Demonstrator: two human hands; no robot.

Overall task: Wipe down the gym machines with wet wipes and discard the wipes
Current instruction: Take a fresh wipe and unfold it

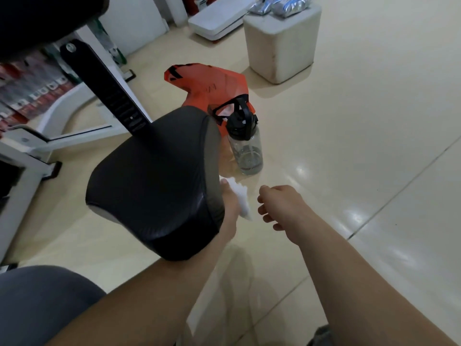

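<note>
A black padded seat [154,181] of a white-framed gym machine fills the middle left. My left hand [230,203] is at the seat's right edge, partly hidden behind the pad, and holds a crumpled white wet wipe [241,199] against that side. My right hand [280,204] hovers just right of the wipe with loosely curled fingers and holds nothing.
A clear water bottle [245,146] with a black lid stands on the tiled floor beyond the seat, with an orange plastic bag [212,83] behind it. A white cube stool [282,41] carries wipe packets [279,5] at the back. The weight stack [27,91] is at left.
</note>
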